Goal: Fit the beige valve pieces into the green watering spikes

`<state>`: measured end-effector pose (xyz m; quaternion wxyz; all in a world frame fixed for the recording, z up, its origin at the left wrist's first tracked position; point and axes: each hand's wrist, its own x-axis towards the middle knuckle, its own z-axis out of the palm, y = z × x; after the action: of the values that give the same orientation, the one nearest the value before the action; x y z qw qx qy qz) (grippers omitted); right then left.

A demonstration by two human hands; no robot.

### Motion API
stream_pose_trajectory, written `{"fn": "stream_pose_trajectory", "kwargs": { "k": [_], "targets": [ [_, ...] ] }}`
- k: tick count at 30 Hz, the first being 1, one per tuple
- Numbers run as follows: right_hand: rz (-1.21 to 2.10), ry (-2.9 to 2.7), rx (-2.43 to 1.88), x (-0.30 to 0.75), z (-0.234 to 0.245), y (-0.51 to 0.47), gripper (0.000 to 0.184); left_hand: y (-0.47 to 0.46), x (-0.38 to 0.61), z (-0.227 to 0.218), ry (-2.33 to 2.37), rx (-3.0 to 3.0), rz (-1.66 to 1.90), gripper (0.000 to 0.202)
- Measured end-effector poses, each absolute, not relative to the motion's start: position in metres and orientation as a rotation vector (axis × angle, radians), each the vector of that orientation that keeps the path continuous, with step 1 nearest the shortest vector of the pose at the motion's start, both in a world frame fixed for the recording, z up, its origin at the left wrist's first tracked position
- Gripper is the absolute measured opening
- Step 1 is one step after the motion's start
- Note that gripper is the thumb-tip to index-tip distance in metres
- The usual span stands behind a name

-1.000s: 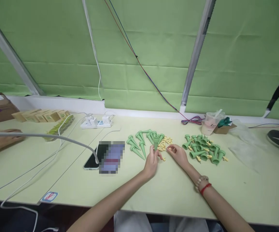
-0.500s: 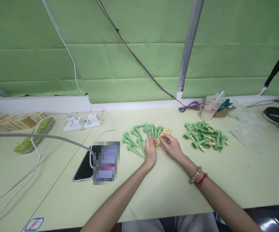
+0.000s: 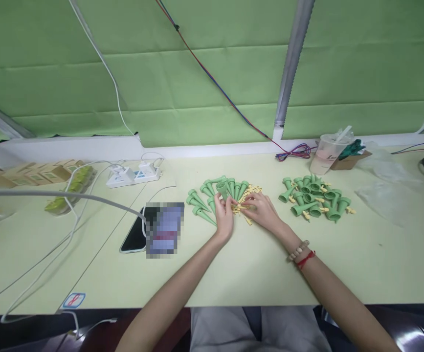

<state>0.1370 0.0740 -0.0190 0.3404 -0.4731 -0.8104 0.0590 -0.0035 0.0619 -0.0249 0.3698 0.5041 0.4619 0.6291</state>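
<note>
My left hand is closed around a green plastic cone spike, holding it with its wide end up. My right hand lies beside it, fingers pinched over a heap of small yellow pieces; what it pinches is too small to name. Loose green cones lie fanned out just left of and behind my hands. Farther right sits a second pile of green cones with yellow pieces fitted.
A phone on a white cable lies left of my hands. A white power strip, small boxes and a green packet are at the left. A plastic cup, clear bags and coloured wires are at the back right.
The view dropped and shifted. Both hands reached forward into the heap; the left lifted its green cone upright, and the right closed in on the yellow pieces.
</note>
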Motion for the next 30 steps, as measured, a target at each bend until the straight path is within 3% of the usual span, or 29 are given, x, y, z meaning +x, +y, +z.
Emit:
{"fn": "stream_pose_trajectory", "kwargs": {
  "k": [5, 14, 24, 30],
  "targets": [
    [0.195, -2.022, -1.221, 0.133, -0.027, 0.073, 0.006, 0.054, -0.001, -0.022, 1.298, 1.389, 1.705, 0.016],
    [0.406, -1.691, -1.12, 0.128, -0.014, 0.062, 0.009, 0.051, -0.002, -0.024, 1.261, 1.364, 1.719, 0.014],
    [0.801, -1.192, -1.109, 0.124, 0.008, 0.057, 0.034, 0.025, 0.016, -0.007, 0.956, 1.12, 1.394, 0.025],
    [0.852, -1.153, -1.117, 0.122, 0.014, 0.053, 0.03, 0.028, 0.014, -0.009, 0.944, 1.159, 1.266, 0.03]
  ]
}}
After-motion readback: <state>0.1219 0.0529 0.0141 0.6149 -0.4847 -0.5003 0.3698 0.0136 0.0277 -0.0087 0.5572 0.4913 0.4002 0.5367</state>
